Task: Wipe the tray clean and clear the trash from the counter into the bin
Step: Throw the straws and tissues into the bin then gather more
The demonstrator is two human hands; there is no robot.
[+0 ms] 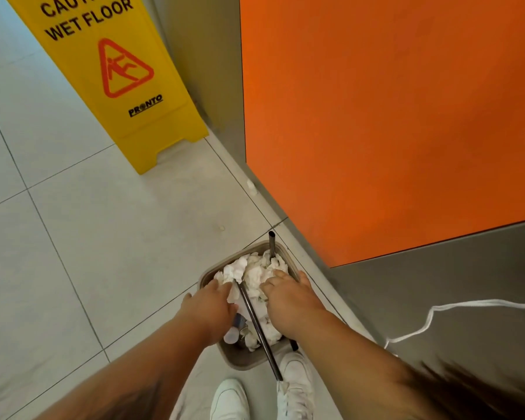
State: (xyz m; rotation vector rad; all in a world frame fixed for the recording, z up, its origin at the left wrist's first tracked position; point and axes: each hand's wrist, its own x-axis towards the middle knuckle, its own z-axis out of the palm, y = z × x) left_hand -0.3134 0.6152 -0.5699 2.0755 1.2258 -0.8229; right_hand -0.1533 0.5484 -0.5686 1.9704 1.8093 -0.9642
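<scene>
1. The bin (243,363), a small tan rectangular tub, stands on the tiled floor just beside the foot of an orange panel (376,116), right in front of the person's white shoes (229,398).
2. It is heaped to the rim with crumpled white paper (255,268). Nearer the person, a small pale plastic container (234,331) and some scraps show beneath the wad.
3. A thin dark metal rod (255,322) lies slantwise across the load and sticks out past the near rim. A second dark tube (272,244) stands up at the far end.
4. The left hand (208,301) and right hand (285,295) are apart, one on each side of the rod. Both lie on the paper with fingers spread rather than clenched, and the right thumb is close to the bin's right rim. This is probably packing the trash down.
5. Handling, as a judgement: the paper is light, soft and springy, so it will likely puff back up once released. It is better pressed with flat palms than pinched. The rod is stiff and smooth — it could tip out if knocked.
6. The bin looks light enough to slide, so it should be steadied at the rim.
7. The tray is not in view, so its state cannot be told.
</scene>
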